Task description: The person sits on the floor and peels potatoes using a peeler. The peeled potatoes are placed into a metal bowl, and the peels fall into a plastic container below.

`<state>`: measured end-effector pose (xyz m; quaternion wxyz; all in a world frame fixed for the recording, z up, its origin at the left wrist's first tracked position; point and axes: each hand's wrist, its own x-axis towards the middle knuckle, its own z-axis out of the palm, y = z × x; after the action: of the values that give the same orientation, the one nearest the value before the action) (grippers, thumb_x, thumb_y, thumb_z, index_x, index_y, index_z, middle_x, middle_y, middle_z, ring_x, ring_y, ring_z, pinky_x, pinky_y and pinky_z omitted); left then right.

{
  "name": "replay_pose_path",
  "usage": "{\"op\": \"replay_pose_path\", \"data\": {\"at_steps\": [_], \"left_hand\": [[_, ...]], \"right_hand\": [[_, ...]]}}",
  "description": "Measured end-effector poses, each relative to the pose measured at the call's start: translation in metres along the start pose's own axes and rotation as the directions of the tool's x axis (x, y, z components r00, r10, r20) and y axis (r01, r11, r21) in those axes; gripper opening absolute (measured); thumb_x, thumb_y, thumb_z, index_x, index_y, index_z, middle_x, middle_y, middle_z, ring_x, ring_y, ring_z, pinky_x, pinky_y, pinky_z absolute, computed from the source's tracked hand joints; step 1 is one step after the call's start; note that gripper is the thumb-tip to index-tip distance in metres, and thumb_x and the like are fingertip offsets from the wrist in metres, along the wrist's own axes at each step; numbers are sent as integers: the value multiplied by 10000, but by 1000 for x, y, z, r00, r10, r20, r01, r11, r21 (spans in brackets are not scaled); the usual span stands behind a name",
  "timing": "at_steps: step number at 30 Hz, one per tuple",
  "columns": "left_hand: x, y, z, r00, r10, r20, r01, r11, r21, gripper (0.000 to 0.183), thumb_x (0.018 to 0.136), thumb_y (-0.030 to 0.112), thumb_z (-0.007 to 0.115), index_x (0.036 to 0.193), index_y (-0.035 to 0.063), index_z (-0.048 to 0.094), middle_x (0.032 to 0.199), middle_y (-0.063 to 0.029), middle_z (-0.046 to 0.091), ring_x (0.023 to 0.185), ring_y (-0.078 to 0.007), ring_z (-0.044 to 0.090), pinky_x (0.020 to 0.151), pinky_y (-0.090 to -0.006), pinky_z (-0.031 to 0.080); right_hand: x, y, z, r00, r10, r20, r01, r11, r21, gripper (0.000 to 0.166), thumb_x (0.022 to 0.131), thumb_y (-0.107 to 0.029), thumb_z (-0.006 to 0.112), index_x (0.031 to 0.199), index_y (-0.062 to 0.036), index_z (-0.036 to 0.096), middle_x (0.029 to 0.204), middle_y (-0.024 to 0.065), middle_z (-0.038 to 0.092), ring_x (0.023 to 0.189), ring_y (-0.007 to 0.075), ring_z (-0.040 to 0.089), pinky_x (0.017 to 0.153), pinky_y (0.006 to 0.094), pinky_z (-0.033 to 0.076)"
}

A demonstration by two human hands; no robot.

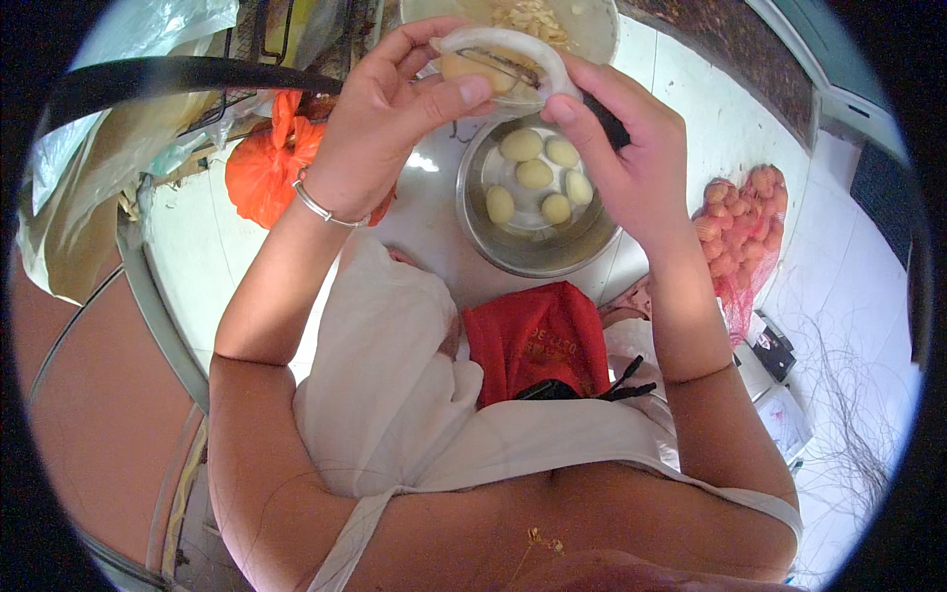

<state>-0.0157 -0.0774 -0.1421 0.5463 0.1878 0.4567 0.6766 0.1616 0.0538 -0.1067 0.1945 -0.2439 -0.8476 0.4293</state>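
Observation:
Near the top of the view, my left hand (403, 96) grips a potato (481, 70) between thumb and fingers. A peeler with a white curved frame and a metal blade (551, 63) lies over the potato; my right hand (625, 140) is closed on its dark handle. Below my hands, a round steel bowl (510, 263) on the tiled floor holds several peeled potatoes (534, 174), with some liquid around them. Beyond my hands stands a pale basin (607, 29) with peelings (529, 21) in it. My fingers partly hide the potato's far side.
A tied orange plastic bag (255, 177) sits on the floor at the left, by a wire rack with plastic bags. To the right lies a red net bag of unpeeled potatoes (740, 229). A red cloth (540, 333) bearing writing lies before my lap.

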Motion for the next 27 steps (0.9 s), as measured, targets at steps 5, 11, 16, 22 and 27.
{"op": "replay_pose_path", "data": {"at_steps": [5,11,16,22,27], "left_hand": [[-5,5,-2,1000,6,5,-6,998,62,565,904,95,751,1365,-43,455,1257,-135,588,1051,-206,674,933,-337,560],[-4,3,-5,998,46,49,-54,981,187,596,908,288,752,1354,-11,494,1234,-124,640,1120,-210,652,926,-374,571],[-1,2,-5,994,13,107,-24,994,106,508,910,190,752,1306,-21,513,1166,-117,664,1033,-182,674,892,-329,570],[3,3,-9,980,-33,199,24,999,49,452,921,148,745,1284,-13,529,1142,-110,674,1001,-162,680,878,-301,571],[4,3,-7,974,-44,221,49,999,-14,476,912,158,754,1292,-10,522,1186,-123,646,1050,-183,673,918,-316,570]], "right_hand": [[8,-9,-7,993,-114,38,116,992,-44,334,921,-239,721,1215,-80,711,1010,158,735,869,298,720,771,348,555],[10,-14,-12,990,-113,90,119,990,-71,345,908,-239,733,1225,-103,713,958,139,730,811,283,705,729,340,545],[10,-11,-14,985,-141,95,147,987,-66,363,912,-222,723,1254,-104,702,882,96,679,743,216,627,675,301,497],[9,-5,-14,984,-142,103,149,987,-56,378,917,-215,712,1280,-109,693,814,59,634,685,154,556,633,265,450],[8,-2,-16,993,-93,73,98,992,-76,377,893,-260,738,1253,-152,712,882,113,715,717,250,661,667,324,518]]}}
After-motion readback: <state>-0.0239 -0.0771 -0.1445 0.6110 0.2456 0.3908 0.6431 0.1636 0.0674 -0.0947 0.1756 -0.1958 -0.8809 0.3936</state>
